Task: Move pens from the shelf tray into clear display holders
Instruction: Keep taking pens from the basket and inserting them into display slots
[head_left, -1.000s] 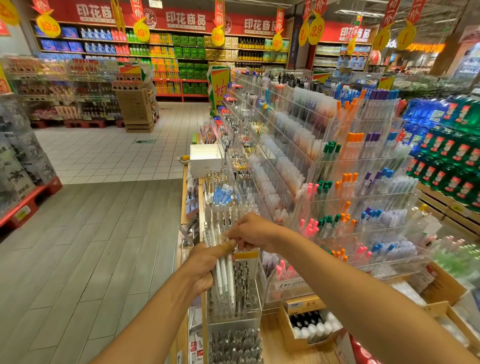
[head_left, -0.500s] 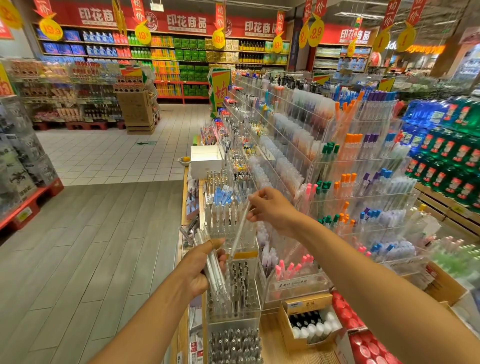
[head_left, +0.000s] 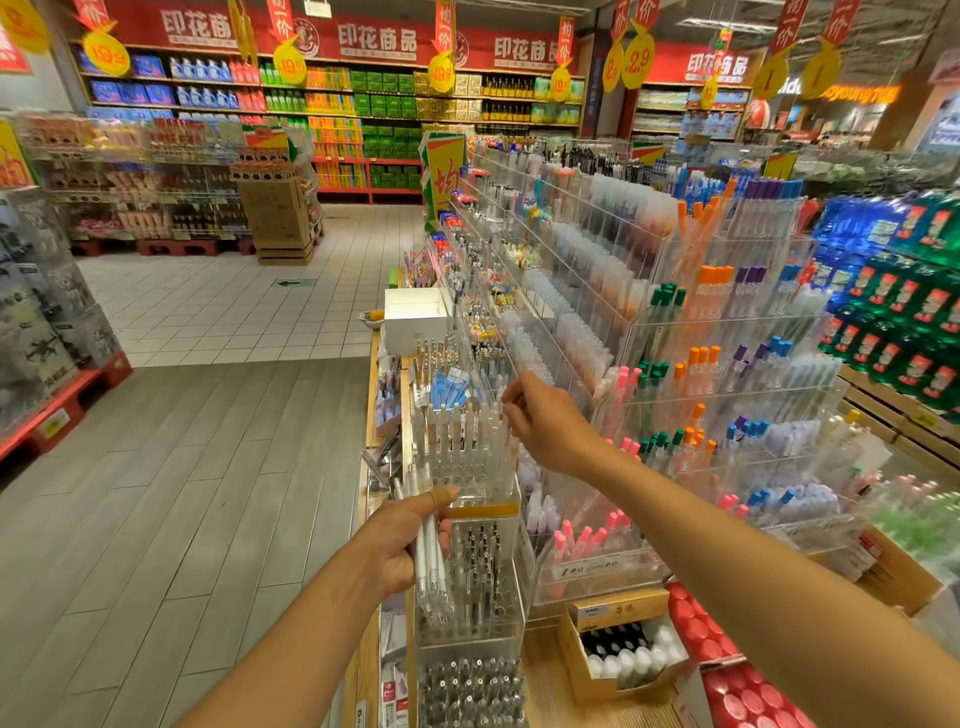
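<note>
Now slotting: right hand (head_left: 545, 423) pinches one clear pen (head_left: 506, 447) at its top over clear holder (head_left: 467, 457). Left hand (head_left: 402, 540) grips spare pen bundle (head_left: 430, 561) below. Best lower it straight into free slot, keep bundle clear.

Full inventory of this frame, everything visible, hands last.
pens in hand: small bundle, clear-white, gripped by the left hand
clear holder: one, transparent, row of upright clear pens, above the bundle
lower holder: one, clear, dark-tipped pens, below the yellow strip
acrylic rack: one, tiered, pens with pink, green, orange, blue and purple caps, right
white box: one, far end of the counter
cardboard box: one, brown, dark and white caps, lower right
left hand: holds the bundle
right hand: fingers pinched at the holder's right end; contents unclear
</note>
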